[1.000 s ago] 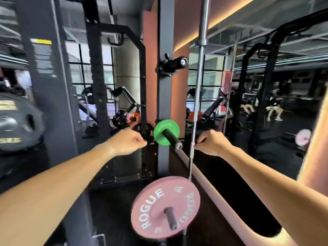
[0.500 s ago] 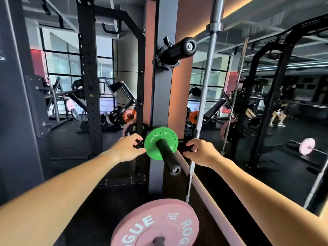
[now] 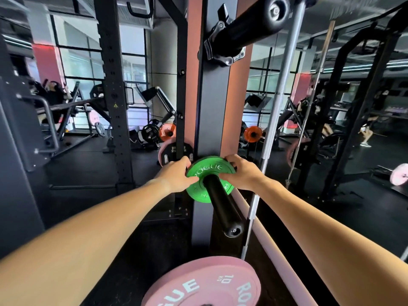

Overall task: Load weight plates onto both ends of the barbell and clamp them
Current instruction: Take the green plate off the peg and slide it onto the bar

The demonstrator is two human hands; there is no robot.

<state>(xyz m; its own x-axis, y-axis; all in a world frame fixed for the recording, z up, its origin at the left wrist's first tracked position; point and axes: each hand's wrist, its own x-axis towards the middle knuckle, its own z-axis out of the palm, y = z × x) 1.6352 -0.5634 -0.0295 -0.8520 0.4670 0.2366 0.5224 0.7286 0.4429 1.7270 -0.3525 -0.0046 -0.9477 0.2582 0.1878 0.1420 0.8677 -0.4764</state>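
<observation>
Green plate (image 3: 209, 173): small green disc marked ROGUE, sat on a black storage peg (image 3: 223, 208) that jutted from the dark upright post (image 3: 215, 107); plate lay between the two hands, pushed back close to the post.
Left hand (image 3: 176, 175): fingers curled over the plate's left rim, thumb pressed on its front face; clamped on the plate.
Right hand (image 3: 241, 174): fingers wrapped over the plate's upper right rim, thumb on the face just beside the peg; clamped on the plate.
Storage peg: passed between both thumbs and reached out toward the camera, its capped end below and nearer than the hands, bare along that length.
Upper peg (image 3: 249, 25): second black peg high above the hands on the same post, with a metal collar clamp (image 3: 220, 49) at its base.
Pink plate (image 3: 205, 283): large pink disc marked ROGUE and 10 kg, well below the hands at the bottom edge of view; its support was cut off by the frame.
Black plate (image 3: 176, 151): dark plate with white lettering, just behind and above the left hand, backed by a pink disc edge.
Upright bar (image 3: 276, 120): silver barbell standing near vertical, just right of the right hand.
Floor bar (image 3: 399, 174): pink-plated bar on the dark floor, far right of the right hand.
Surroundings: black rack frames, windows and machines behind the hands; details blurred.
</observation>
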